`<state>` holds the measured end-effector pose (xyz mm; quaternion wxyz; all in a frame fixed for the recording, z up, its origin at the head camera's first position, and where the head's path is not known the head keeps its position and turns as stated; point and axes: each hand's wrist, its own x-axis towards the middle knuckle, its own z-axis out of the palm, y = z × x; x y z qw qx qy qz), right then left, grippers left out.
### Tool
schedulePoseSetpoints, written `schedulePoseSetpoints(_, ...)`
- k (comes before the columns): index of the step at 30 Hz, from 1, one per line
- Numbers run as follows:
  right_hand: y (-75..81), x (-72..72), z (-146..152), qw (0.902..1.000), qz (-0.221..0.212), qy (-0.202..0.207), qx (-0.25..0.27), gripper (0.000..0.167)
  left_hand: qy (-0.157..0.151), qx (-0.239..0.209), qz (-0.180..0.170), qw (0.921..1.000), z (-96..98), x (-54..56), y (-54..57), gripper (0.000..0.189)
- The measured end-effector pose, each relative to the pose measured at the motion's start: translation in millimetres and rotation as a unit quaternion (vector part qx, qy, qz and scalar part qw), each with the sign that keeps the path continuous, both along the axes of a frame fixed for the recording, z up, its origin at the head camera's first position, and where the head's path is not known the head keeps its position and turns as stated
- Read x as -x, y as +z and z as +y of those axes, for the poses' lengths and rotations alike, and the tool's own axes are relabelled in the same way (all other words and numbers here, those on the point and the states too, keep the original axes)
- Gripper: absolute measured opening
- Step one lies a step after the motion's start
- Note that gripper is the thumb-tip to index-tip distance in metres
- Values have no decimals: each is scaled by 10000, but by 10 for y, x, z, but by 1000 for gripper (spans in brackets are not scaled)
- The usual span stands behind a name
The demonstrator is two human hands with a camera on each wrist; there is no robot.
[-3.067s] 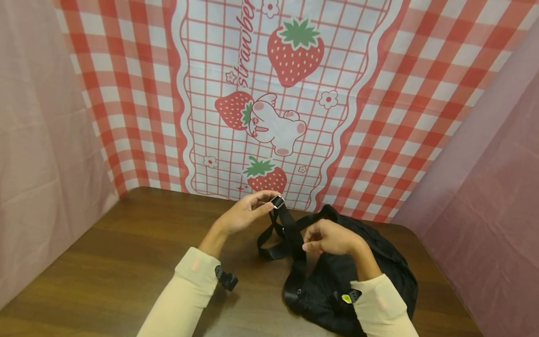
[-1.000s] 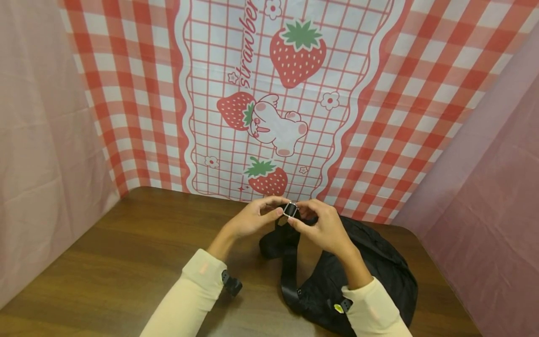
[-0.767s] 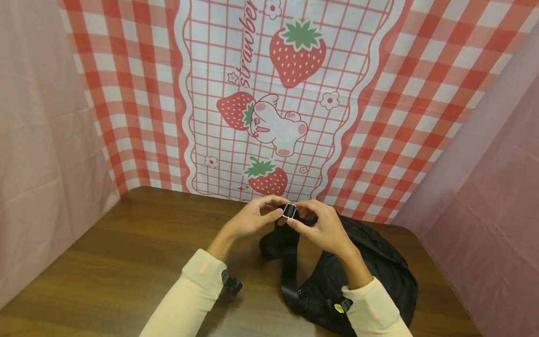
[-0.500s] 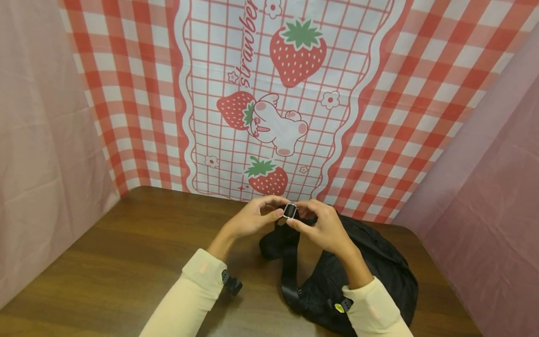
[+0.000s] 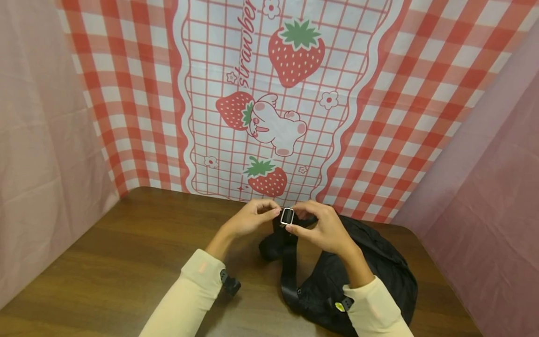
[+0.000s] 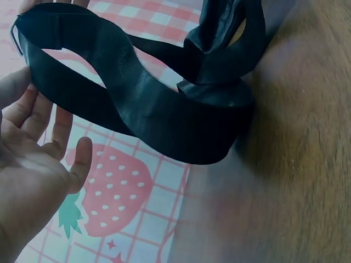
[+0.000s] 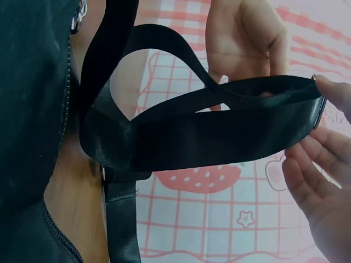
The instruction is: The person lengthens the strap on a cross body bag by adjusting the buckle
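Observation:
A black bag strap [image 7: 208, 139] is raised in a loop above the table. Its silver rectangular slide buckle [image 5: 287, 216] faces up between the two hands in the head view. My right hand [image 5: 322, 228] pinches this buckle between thumb and fingers from the right. My left hand [image 5: 248, 218], with thumb and forefinger together, pinches the strap's edge just left of the buckle. Its other fingers are loosely bent in the left wrist view; the exact grip is partly hidden. The strap runs down to a black fabric bag [image 5: 370, 262], which lies under the right forearm.
The brown wooden table [image 5: 139, 262] carries the bag on its right side. A red-and-white strawberry cloth [image 5: 261, 117] hangs right behind the hands. Pink curtains [image 5: 492, 187] close off both sides.
Three seconds ago the right hand was off the buckle, lower down by the strap; now it holds the buckle. Lately the left fingers have shifted slightly off the buckle's left side, and it has tilted.

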<state>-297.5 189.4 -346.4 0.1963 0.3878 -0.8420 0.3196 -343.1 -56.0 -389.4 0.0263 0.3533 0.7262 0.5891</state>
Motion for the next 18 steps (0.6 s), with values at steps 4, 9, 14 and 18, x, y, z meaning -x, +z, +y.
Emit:
schedulePoseSetpoints(4, -4, 6, -4, 9996, 133, 262, -16, 39, -232, -86, -70, 9997, 1, -2, 2, 22)
schedulePoseSetpoints(9, -11, 14, -4, 9989, 198, 401, -100, 39, -480, -34, -15, 9988, 15, 2, 2, 23)
schedulePoseSetpoints(14, -42, 37, 1, 9988, 229, 436, -30, 39, -474, -249, -158, 9984, 26, 0, -14, 24)
schedulePoseSetpoints(18, -49, 44, -2, 9985, 317, 439, 50, 39, -353, -408, -322, 9980, 25, 5, -29, 26)
